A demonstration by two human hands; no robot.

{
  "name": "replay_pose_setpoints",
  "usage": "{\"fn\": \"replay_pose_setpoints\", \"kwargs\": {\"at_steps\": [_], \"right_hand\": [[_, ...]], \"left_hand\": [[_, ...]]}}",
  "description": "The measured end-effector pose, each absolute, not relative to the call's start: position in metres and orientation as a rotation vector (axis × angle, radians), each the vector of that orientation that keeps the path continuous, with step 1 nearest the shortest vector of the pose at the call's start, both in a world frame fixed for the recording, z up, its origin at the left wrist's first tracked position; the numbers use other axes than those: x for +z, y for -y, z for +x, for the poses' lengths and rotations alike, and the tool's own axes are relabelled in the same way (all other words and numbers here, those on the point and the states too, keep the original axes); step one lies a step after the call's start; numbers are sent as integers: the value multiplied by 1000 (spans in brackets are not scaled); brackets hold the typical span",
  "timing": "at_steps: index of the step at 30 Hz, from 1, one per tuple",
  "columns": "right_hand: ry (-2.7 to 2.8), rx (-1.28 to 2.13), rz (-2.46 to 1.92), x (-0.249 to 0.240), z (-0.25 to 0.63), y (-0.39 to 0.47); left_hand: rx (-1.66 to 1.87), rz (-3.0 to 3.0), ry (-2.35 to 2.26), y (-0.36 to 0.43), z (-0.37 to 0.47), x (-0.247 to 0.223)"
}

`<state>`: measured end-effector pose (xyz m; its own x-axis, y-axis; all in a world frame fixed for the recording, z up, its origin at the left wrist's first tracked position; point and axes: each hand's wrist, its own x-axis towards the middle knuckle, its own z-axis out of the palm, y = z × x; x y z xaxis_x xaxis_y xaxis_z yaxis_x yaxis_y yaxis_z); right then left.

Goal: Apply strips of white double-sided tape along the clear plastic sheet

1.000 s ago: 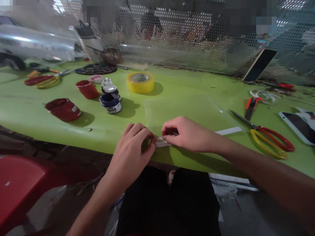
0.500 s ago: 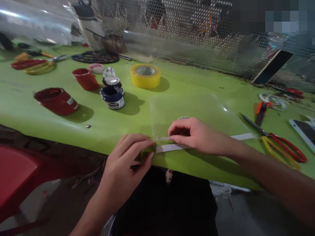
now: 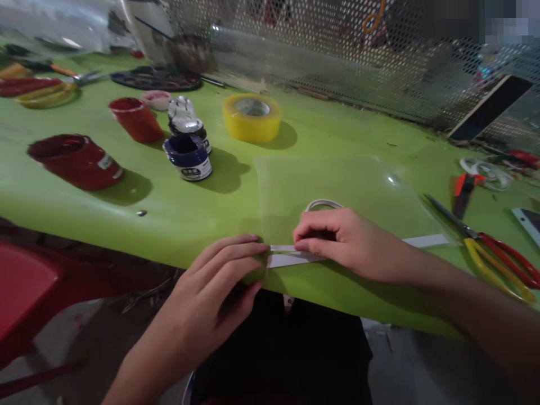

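A clear plastic sheet (image 3: 304,180) lies on the green tabletop, with a white strip (image 3: 291,259) along its near edge. Just above that strip runs a narrow white length of tape (image 3: 282,248). My right hand (image 3: 333,242) is closed in a pinch on this tape; a white roll of narrow tape (image 3: 323,203) shows partly behind the knuckles. My left hand (image 3: 223,270) rests at the sheet's left edge, fingers stretched out, fingertips by the end of the tape. It grips nothing that I can see.
On the left are red paint pots (image 3: 78,160), a blue paint pot (image 3: 188,157) and pliers (image 3: 46,90). A wide yellow tape roll (image 3: 252,118) sits behind the sheet. At right lie scissors (image 3: 485,247), a cutter (image 3: 464,194) and a phone-like device (image 3: 527,228). A perforated metal screen (image 3: 295,50) stands behind.
My left hand's fingers have straightened and lie flatter by the tape's end. The narrow tape's left end now lies nearer the left fingertips, and more of the roll shows. The view has shifted slightly.
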<state>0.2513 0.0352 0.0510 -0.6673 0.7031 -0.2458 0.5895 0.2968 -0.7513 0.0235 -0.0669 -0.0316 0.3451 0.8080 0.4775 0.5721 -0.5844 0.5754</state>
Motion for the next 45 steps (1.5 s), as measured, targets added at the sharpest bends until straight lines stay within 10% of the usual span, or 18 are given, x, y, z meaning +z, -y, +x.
{"fn": "replay_pose_setpoints", "kwargs": {"at_steps": [45], "right_hand": [[2710,856,-1251,49,236,-30]], "left_hand": [[1184,2310,-1412,54,38,-18]]}}
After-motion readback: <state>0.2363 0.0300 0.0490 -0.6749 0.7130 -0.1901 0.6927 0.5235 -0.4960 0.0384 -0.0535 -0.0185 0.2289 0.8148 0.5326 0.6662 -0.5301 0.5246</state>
